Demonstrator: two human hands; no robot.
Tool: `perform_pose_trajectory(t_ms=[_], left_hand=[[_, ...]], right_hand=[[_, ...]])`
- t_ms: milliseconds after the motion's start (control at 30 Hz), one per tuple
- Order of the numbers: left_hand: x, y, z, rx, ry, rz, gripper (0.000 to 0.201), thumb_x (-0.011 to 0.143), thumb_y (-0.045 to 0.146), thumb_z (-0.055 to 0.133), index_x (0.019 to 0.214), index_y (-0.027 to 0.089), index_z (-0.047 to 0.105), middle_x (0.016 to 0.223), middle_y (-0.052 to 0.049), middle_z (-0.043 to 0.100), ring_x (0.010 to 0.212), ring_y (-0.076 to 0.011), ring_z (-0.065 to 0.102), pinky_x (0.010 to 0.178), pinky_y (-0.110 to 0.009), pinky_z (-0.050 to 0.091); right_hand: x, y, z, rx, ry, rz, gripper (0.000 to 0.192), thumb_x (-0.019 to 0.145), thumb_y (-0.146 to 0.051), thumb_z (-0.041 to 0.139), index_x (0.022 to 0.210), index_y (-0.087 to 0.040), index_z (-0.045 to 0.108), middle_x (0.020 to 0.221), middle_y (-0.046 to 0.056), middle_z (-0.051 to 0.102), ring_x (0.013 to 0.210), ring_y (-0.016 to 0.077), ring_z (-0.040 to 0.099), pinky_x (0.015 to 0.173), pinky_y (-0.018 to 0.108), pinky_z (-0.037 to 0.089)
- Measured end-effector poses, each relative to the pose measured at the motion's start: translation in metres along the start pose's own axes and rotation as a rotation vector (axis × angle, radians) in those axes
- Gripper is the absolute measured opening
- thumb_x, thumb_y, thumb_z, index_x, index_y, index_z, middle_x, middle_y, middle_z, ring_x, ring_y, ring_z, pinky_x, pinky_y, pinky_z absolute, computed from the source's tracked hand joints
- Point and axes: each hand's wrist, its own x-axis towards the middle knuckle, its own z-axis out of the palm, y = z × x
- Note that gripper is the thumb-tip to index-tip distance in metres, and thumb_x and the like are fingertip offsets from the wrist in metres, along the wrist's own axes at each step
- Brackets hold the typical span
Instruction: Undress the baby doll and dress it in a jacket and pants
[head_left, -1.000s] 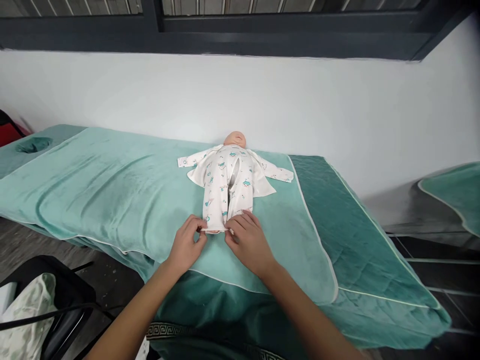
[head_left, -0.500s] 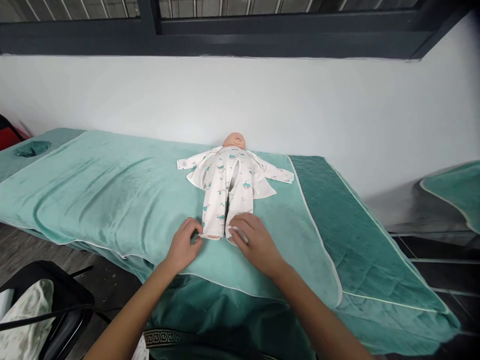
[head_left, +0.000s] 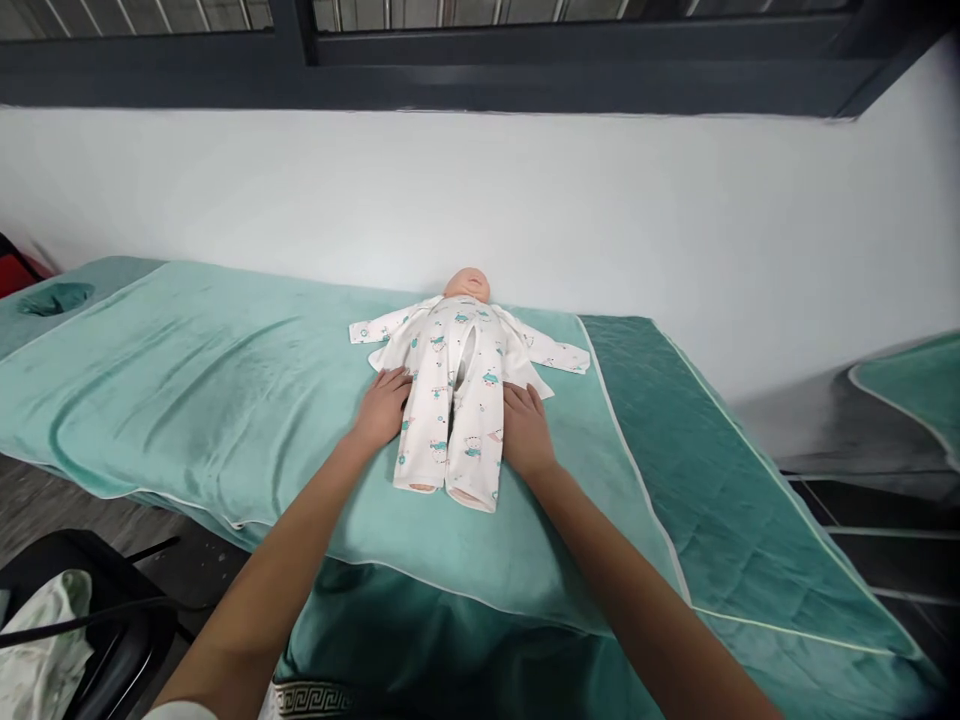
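Observation:
A baby doll [head_left: 466,285] lies on its back on the bed, its head toward the wall. It wears a white printed jacket [head_left: 559,352], spread wide with the sleeves out to both sides. White printed trousers [head_left: 472,455] cover its legs and reach up over its belly, with an open slit at the crotch. My left hand [head_left: 384,408] rests along the left side of the trousers, fingers stretched forward at the jacket's hem. On the other side, my right hand [head_left: 526,428] lies against the trouser leg with its fingers extended, the tips by the jacket's lower edge.
A light green sheet [head_left: 225,370] covers the bed, over a darker quilted cover [head_left: 720,480]. Behind stands a white wall [head_left: 637,210] below a dark window frame [head_left: 570,75]. At lower left is a black chair [head_left: 124,640] with a printed cloth [head_left: 49,640] on it.
Both hands have left the trouser cuffs and moved up along the outer sides of the legs to about thigh height. The trouser legs now lie flatter, with the cuffs closer to me.

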Motion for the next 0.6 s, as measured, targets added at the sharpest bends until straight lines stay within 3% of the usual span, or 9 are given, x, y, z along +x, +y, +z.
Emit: perform_pose_trajectory(t_ms=[133,267,467,600], left_hand=[[0.023,-0.005,0.004,-0.084,-0.068,0.093,0.035,0.090,0.022,0.054,0.123,0.019,0.067,0.134,-0.011,0.065,0.132,-0.0269,0.054,0.117,-0.045,0.040],[0.029,-0.004,0.006,-0.189,-0.063,0.056,0.036,0.090,0.024,0.053,0.123,0.022,0.066,0.129,-0.009,0.066,0.121,-0.0265,0.061,0.101,-0.040,0.052],[0.033,-0.006,0.009,-0.166,-0.052,0.079,0.034,0.090,0.031,0.056,0.121,0.023,0.066,0.138,-0.012,0.057,0.117,-0.0296,0.061,0.098,-0.042,0.051],[0.033,-0.007,0.010,-0.169,-0.024,0.096,0.033,0.088,0.033,0.060,0.118,0.022,0.065,0.138,-0.013,0.056,0.119,-0.0315,0.059,0.101,-0.043,0.049]], right_hand=[[0.004,-0.001,-0.002,-0.034,-0.013,0.004,0.036,0.096,-0.018,0.046,0.129,-0.013,0.061,0.125,0.015,0.063,0.126,0.0273,0.048,0.119,0.044,0.022],[0.007,-0.002,-0.001,-0.048,-0.013,0.026,0.032,0.093,-0.018,0.051,0.122,-0.010,0.064,0.114,0.016,0.063,0.114,0.0285,0.051,0.111,0.042,0.031],[0.014,-0.005,0.002,0.017,-0.041,0.039,0.029,0.093,-0.018,0.050,0.117,-0.011,0.064,0.105,0.016,0.064,0.102,0.0288,0.052,0.093,0.040,0.040],[0.018,-0.005,0.002,0.017,-0.042,0.038,0.022,0.091,-0.017,0.050,0.105,-0.013,0.066,0.098,0.016,0.065,0.094,0.0294,0.053,0.082,0.040,0.040]])
